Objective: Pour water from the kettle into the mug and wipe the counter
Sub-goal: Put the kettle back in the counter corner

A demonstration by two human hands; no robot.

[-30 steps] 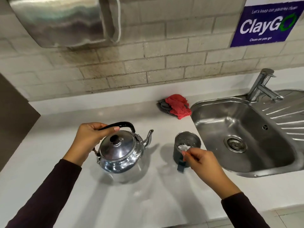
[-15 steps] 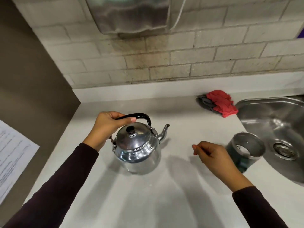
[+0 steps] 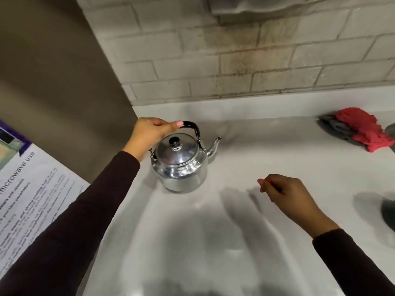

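A shiny metal kettle (image 3: 181,162) with a black lid knob stands upright on the white counter (image 3: 213,242), close to the brown side panel, spout pointing right. My left hand (image 3: 149,134) is closed around its black handle from the left. My right hand (image 3: 284,193) hovers over the counter to the right of the kettle, fingers curled in with nothing in them. Only a dark sliver of the mug (image 3: 389,212) shows at the right edge. A red and grey cloth (image 3: 363,131) lies bunched at the back right.
A brown panel (image 3: 53,92) walls off the left side, with a printed microwave notice (image 3: 25,189) on it. A tiled wall (image 3: 235,60) runs along the back. A metal dispenser (image 3: 256,5) hangs above. A bit of the sink rim (image 3: 391,130) shows by the cloth.
The view has swung left, and the sink has slid out of frame. My left hand has carried the kettle left to the panel. My right hand has come off the mug.
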